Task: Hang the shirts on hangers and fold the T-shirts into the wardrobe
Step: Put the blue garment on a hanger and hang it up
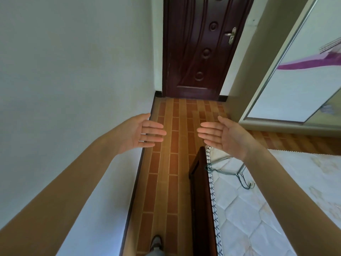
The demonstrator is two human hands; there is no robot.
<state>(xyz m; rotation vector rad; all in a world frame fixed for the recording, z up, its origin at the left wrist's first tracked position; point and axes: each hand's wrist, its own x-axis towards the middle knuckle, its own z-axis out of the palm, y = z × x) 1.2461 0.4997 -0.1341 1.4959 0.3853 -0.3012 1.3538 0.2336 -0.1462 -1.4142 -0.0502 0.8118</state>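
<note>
Head view, near to far: shoe point(156, 242) on floor point(171, 163), mattress point(239, 209) beside it with green hangers point(238, 174) lying ready for shirts. Left hand point(142, 133) and right hand point(221, 134) out front, palms facing, fingers straight and together, holding nothing; probably a start pose. Shirts, T-shirts not in view. Wardrobe point(302, 71) at right, door point(199, 47) beyond.

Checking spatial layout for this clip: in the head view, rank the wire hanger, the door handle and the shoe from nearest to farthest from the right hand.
From the right hand:
1. wire hanger, just below it on the mattress.
2. door handle, ahead on the dark door.
3. shoe, down at the frame's bottom edge.
</note>
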